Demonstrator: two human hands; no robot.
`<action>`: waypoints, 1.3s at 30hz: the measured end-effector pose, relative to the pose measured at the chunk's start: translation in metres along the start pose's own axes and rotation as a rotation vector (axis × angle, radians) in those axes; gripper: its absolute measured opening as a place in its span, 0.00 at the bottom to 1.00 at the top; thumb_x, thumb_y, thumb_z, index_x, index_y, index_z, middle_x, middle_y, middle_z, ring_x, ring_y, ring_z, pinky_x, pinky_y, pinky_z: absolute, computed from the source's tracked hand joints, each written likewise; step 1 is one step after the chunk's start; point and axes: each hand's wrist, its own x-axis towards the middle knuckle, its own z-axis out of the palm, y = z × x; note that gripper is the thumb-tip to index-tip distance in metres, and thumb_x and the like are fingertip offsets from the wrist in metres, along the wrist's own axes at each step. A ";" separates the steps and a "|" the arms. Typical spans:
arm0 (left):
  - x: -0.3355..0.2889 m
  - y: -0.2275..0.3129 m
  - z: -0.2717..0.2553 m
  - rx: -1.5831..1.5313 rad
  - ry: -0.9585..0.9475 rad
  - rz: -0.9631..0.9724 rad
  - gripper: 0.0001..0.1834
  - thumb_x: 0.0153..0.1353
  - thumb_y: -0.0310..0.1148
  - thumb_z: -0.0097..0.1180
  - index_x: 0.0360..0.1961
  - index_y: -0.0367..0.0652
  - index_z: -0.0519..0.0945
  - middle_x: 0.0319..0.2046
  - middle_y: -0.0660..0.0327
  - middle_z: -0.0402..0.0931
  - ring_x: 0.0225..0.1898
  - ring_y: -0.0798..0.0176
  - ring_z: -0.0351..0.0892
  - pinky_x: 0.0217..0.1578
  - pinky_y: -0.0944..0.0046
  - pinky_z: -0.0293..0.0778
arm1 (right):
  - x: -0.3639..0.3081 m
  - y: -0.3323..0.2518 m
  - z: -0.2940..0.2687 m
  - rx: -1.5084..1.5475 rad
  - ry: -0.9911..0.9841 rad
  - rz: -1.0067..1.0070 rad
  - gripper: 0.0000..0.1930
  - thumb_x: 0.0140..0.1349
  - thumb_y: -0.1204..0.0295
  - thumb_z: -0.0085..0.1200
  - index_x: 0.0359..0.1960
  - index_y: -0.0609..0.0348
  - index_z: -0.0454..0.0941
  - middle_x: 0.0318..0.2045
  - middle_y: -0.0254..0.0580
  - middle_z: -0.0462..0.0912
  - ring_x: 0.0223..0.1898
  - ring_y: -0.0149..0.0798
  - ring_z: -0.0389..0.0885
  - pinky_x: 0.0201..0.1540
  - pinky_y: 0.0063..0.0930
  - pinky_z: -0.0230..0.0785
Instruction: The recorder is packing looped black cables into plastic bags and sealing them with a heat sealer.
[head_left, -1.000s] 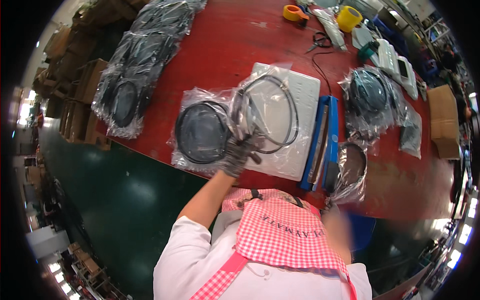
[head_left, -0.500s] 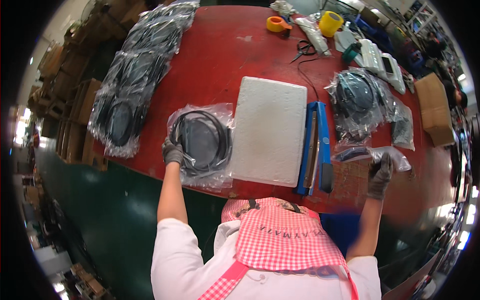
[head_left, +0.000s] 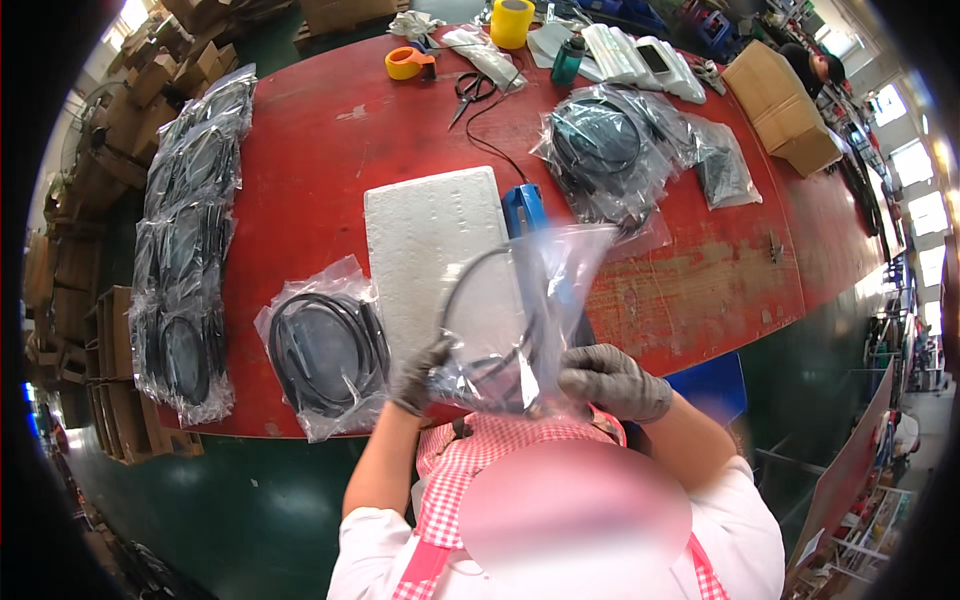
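A clear plastic bag (head_left: 565,290) with a black coiled cable (head_left: 452,292) in it is held up in front of my chest, slightly blurred. My left hand (head_left: 422,378), in a grey glove, is closed on its left edge. The gloved fingers of my right hand (head_left: 615,382) pinch its lower right side. Behind the bag lie a white foam board (head_left: 430,215) and a blue heat sealer (head_left: 523,208), both partly hidden. Left of my left hand, a bagged cable coil (head_left: 325,350) rests flat at the table's near edge.
Bagged coils (head_left: 185,250) lie in a row along the red table's left side. More bagged cables (head_left: 600,140) sit at the right. Scissors (head_left: 470,92), orange tape (head_left: 405,63), yellow tape (head_left: 512,22) and a green bottle (head_left: 567,60) stand farther back, near a cardboard box (head_left: 780,108).
My right hand has brought the bag from the table's right side to the middle. My left hand has left the bagged coil and gripped this bag. The view has turned right.
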 end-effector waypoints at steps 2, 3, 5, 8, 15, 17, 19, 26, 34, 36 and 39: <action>0.002 0.015 -0.026 0.021 0.185 -0.102 0.14 0.54 0.41 0.54 0.35 0.41 0.75 0.28 0.64 0.75 0.30 0.66 0.75 0.32 0.65 0.73 | -0.002 0.056 -0.029 -0.003 0.255 0.204 0.12 0.58 0.63 0.48 0.34 0.60 0.74 0.21 0.30 0.73 0.23 0.23 0.70 0.24 0.18 0.64; 0.003 0.017 -0.037 0.055 0.174 -0.006 0.12 0.54 0.39 0.54 0.34 0.42 0.75 0.27 0.66 0.73 0.28 0.69 0.72 0.30 0.69 0.70 | -0.004 0.084 -0.035 -0.031 0.288 0.249 0.13 0.58 0.62 0.48 0.33 0.60 0.74 0.21 0.29 0.73 0.22 0.23 0.70 0.24 0.18 0.63; 0.013 0.017 -0.051 0.311 0.161 0.183 0.08 0.57 0.34 0.51 0.34 0.41 0.75 0.25 0.70 0.72 0.24 0.73 0.67 0.27 0.74 0.65 | -0.008 0.138 -0.046 -0.096 0.354 0.331 0.13 0.57 0.61 0.49 0.32 0.59 0.74 0.20 0.29 0.72 0.21 0.23 0.70 0.23 0.17 0.63; 0.038 0.005 -0.054 0.494 0.259 0.174 0.08 0.57 0.33 0.50 0.35 0.40 0.75 0.25 0.69 0.72 0.25 0.74 0.67 0.28 0.73 0.65 | -0.004 0.175 -0.067 0.128 0.344 0.534 0.13 0.56 0.60 0.50 0.29 0.58 0.73 0.16 0.32 0.72 0.16 0.26 0.70 0.18 0.19 0.63; 0.101 0.006 0.006 0.156 0.300 0.187 0.07 0.58 0.33 0.48 0.35 0.43 0.72 0.23 0.62 0.75 0.21 0.66 0.73 0.19 0.67 0.69 | 0.021 0.191 -0.148 -0.178 0.701 0.223 0.12 0.57 0.63 0.47 0.27 0.60 0.71 0.16 0.35 0.72 0.19 0.30 0.72 0.22 0.23 0.66; 0.110 0.005 -0.003 0.082 0.322 0.267 0.07 0.58 0.33 0.48 0.35 0.43 0.72 0.23 0.60 0.75 0.22 0.65 0.74 0.18 0.65 0.69 | 0.036 0.191 -0.159 -0.411 0.867 0.074 0.12 0.58 0.63 0.46 0.29 0.61 0.72 0.21 0.37 0.74 0.24 0.32 0.74 0.27 0.25 0.68; 0.116 0.004 -0.023 0.001 0.366 0.307 0.08 0.58 0.34 0.47 0.36 0.43 0.71 0.22 0.59 0.75 0.21 0.65 0.74 0.19 0.65 0.70 | 0.045 0.159 -0.142 -0.499 0.939 -0.150 0.13 0.56 0.63 0.48 0.33 0.62 0.72 0.28 0.41 0.75 0.31 0.36 0.74 0.35 0.29 0.67; 0.101 0.009 -0.018 0.075 0.337 0.281 0.09 0.59 0.34 0.47 0.38 0.42 0.70 0.24 0.58 0.75 0.21 0.65 0.73 0.21 0.67 0.70 | 0.047 0.121 -0.058 -1.583 0.663 -0.081 0.32 0.53 0.59 0.43 0.58 0.64 0.53 0.58 0.57 0.54 0.60 0.52 0.51 0.61 0.38 0.40; 0.057 0.020 -0.035 -0.029 -0.024 0.030 0.13 0.54 0.28 0.52 0.41 0.39 0.69 0.31 0.58 0.74 0.31 0.62 0.76 0.30 0.65 0.74 | 0.061 0.202 -0.093 -1.424 0.753 -0.544 0.27 0.49 0.71 0.44 0.54 0.64 0.60 0.54 0.55 0.61 0.56 0.52 0.60 0.57 0.44 0.51; 0.035 0.018 -0.022 -0.149 -0.145 0.017 0.15 0.52 0.25 0.53 0.42 0.38 0.69 0.34 0.57 0.73 0.35 0.61 0.76 0.37 0.64 0.74 | 0.062 0.200 -0.092 -1.421 0.738 -0.550 0.27 0.49 0.71 0.44 0.54 0.64 0.60 0.54 0.55 0.61 0.56 0.52 0.60 0.57 0.44 0.51; 0.033 0.012 -0.024 -0.131 -0.128 0.038 0.17 0.52 0.22 0.52 0.44 0.37 0.66 0.37 0.57 0.72 0.41 0.61 0.73 0.43 0.62 0.72 | 0.063 0.200 -0.088 -1.429 0.736 -0.547 0.27 0.49 0.71 0.45 0.54 0.64 0.60 0.53 0.56 0.62 0.55 0.53 0.61 0.56 0.44 0.52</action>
